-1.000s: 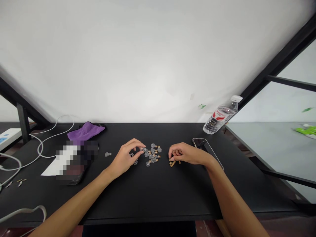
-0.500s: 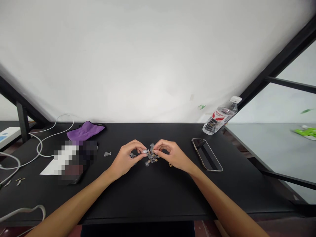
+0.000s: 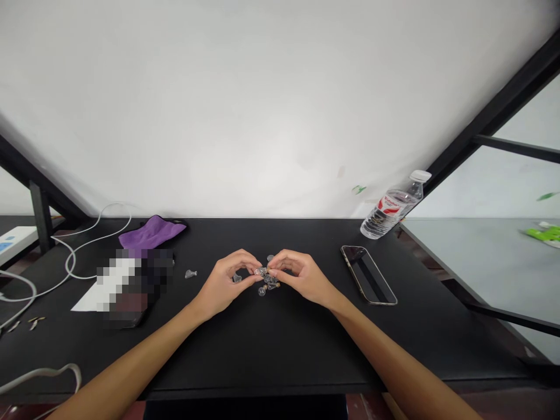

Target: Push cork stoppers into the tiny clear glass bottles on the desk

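Between the thumb and fingers of my left hand [image 3: 231,280] is a tiny clear glass bottle [image 3: 261,271], lying sideways. The closed fingertips of my right hand [image 3: 301,275] pinch at the bottle's neck end, on what looks like its cork stopper, mostly covered by the fingers. Just below both hands lies a small pile of similar glass bottles [image 3: 271,284], some with tan corks. Another little bottle [image 3: 237,279] shows under my left hand's arch. Farther left, a single small bottle [image 3: 191,273] lies apart on the black table [image 3: 262,350].
At right are a phone [image 3: 368,275] and a tilted water bottle [image 3: 394,209]. A purple cloth [image 3: 152,232], a white paper [image 3: 94,291] beside a blurred patch, and white cables [image 3: 72,251] occupy the left. Black frame bars [image 3: 490,111] slope at both sides.
My right fingertips have moved slightly left, closer to my left hand, meeting at the small bottle. The held bottle has shifted a little rightward. The view has moved slightly.
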A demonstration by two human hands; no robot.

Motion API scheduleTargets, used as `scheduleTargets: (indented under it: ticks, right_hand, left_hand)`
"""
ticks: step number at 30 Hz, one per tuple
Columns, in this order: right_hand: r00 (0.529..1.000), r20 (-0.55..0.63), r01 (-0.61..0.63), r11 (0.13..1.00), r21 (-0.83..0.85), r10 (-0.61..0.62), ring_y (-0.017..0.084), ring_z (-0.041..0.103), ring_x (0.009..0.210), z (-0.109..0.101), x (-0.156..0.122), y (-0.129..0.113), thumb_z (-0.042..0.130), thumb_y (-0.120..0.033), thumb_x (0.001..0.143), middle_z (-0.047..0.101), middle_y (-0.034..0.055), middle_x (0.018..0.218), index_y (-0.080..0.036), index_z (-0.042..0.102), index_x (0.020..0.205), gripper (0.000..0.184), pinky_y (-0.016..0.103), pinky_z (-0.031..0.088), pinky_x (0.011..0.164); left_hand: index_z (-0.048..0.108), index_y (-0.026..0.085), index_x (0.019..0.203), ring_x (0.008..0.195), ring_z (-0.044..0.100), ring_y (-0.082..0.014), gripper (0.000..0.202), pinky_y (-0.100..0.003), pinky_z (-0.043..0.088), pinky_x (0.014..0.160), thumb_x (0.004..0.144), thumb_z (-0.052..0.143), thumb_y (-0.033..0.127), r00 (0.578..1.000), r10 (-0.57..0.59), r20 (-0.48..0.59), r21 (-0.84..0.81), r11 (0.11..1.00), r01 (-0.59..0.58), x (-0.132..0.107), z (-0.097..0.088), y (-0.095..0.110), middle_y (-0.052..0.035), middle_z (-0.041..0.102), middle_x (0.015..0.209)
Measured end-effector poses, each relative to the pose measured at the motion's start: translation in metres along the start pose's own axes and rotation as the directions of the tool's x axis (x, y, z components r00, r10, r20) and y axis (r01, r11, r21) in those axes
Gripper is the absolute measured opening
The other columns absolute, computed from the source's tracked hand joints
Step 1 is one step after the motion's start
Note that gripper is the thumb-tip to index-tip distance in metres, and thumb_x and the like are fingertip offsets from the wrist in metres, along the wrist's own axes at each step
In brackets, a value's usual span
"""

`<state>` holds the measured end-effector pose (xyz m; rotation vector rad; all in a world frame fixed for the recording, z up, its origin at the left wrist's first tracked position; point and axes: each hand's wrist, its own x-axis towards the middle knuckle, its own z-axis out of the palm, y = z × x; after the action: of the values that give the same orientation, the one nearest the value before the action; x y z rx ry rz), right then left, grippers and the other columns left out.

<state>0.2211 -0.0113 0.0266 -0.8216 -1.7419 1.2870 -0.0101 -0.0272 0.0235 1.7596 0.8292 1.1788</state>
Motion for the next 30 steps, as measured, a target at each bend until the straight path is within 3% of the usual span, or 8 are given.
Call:
scheduleTargets:
  ticks: [10, 24, 30]
  right_hand:
    - [1.0, 0.01, 0.023, 1.0, 0.02, -0.024, 0.02, 0.071, 0.091, 0.0002, 0.0003, 0.0016, 0.077, -0.032, 0.09, 0.073, 0.0059, 0.095, -0.019, 0.078, 0.096, 0.014, 0.033, 0.057, 0.083]
    - [0.999, -0.019, 0.045, 0.999, -0.005, -0.046, 0.021, 0.072, 0.09, 0.0028, 0.0002, 0.0038, 0.08, -0.033, 0.088, 0.074, 0.0063, 0.094, -0.019, 0.08, 0.093, 0.014, 0.034, 0.057, 0.083]
    - [0.999, -0.031, 0.025, 0.999, 0.036, -0.024, 0.021, 0.073, 0.091, 0.0022, 0.0011, 0.0034, 0.079, -0.035, 0.088, 0.075, 0.0058, 0.093, -0.019, 0.08, 0.096, 0.018, 0.033, 0.058, 0.085]
  left_hand:
    - [0.073, 0.019, 0.098, 0.089, 0.07, -0.0193, 0.014, -0.035, 0.061, 0.086, 0.086, 0.079, 0.022, 0.998, -0.065, 0.0, -0.035, 0.997, 0.065, 0.0004, -0.0005, -0.0049, -0.0054, 0.067, 0.097]
    - [0.077, 0.019, 0.091, 0.084, 0.069, -0.0183, 0.012, -0.031, 0.055, 0.08, 0.083, 0.083, 0.026, 0.999, -0.049, -0.013, 0.167, 0.985, 0.05, 0.0024, -0.0033, 0.0005, -0.0047, 0.074, 0.09]
    - [0.076, 0.018, 0.097, 0.079, 0.07, -0.0165, 0.019, -0.028, 0.057, 0.079, 0.084, 0.082, 0.03, 0.993, -0.115, 0.012, 0.086, 0.99, 0.114, -0.0002, -0.0004, 0.0011, -0.0038, 0.076, 0.087]
